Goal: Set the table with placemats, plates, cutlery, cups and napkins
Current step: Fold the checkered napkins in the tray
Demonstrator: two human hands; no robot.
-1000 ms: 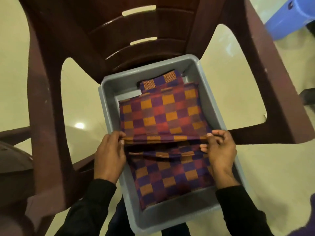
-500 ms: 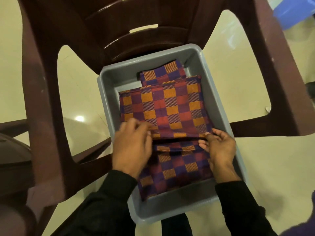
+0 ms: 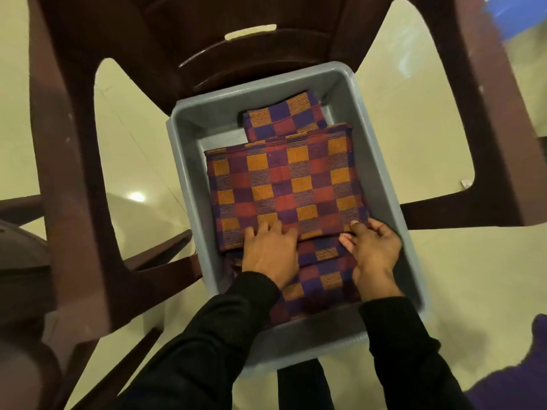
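A grey plastic tub (image 3: 381, 184) sits on the seat of a dark brown plastic chair (image 3: 77, 161). Folded checked placemats in purple, red and orange fill it. The top placemat (image 3: 284, 187) lies flat across the middle. A smaller folded one (image 3: 284, 116) shows at the far end, and another (image 3: 322, 279) lies underneath at the near end. My left hand (image 3: 270, 253) rests palm down on the near edge of the top placemat. At that placemat's near right corner, my right hand (image 3: 373, 250) pinches the edge.
The chair's armrests (image 3: 500, 119) flank the tub on both sides, its slatted back beyond. Pale tiled floor (image 3: 130, 161) shows through the chair gaps. A blue plastic object (image 3: 515, 13) sits at top right, a dark round shape (image 3: 20, 253) at the left edge.
My left hand has left the placemat's left corner and moved right onto its near edge, palm down. My right hand keeps its pinch at the right corner. The camera has moved closer.
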